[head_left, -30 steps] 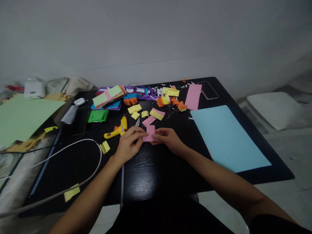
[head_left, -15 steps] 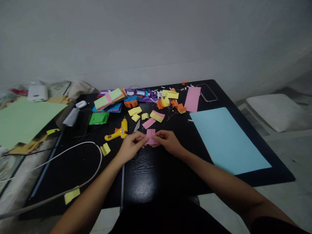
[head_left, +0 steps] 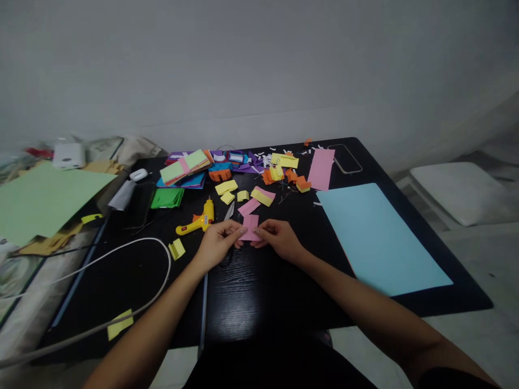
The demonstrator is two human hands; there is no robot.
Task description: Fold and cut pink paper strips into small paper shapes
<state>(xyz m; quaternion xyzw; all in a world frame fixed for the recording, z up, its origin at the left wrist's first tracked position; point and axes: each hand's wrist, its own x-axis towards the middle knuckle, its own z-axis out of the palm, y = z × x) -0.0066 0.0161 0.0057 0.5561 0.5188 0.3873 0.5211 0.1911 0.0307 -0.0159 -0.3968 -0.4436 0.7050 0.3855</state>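
From my remote seat I have both hands at the middle of the black wood-grain table [head_left: 239, 302]. The left hand [head_left: 216, 240] is pinching the left edge of a small creased pink paper piece [head_left: 250, 222], thumb on the face toward me and fingers curled behind. The right hand [head_left: 281, 237] grips the right edge the same way, so the piece sits between my two sets of fingertips. I can't tell whether it touches the tabletop.

Just beyond it I see a flat pink paper strip [head_left: 248, 207], and farther, slightly right, a folded pink-and-yellow paper piece [head_left: 263, 196]. The metal blades of a pair of scissors [head_left: 230, 210] point away past my left hand, which hides their middle. To the left of them lies a yellow plastic glue gun [head_left: 203, 218], with a small folded yellow paper piece [head_left: 177, 249] near its handle.

Far left, a stack of multicoloured paper strips with a pink band [head_left: 192, 166] rests beyond a pile of bright green folded paper [head_left: 167, 198]. Far right, I have a pink rectangular paper sheet [head_left: 321, 169]; nearer, a large light-blue paper sheet [head_left: 383, 237] covers much of the right side. A white cable [head_left: 168, 259] loops across the left.
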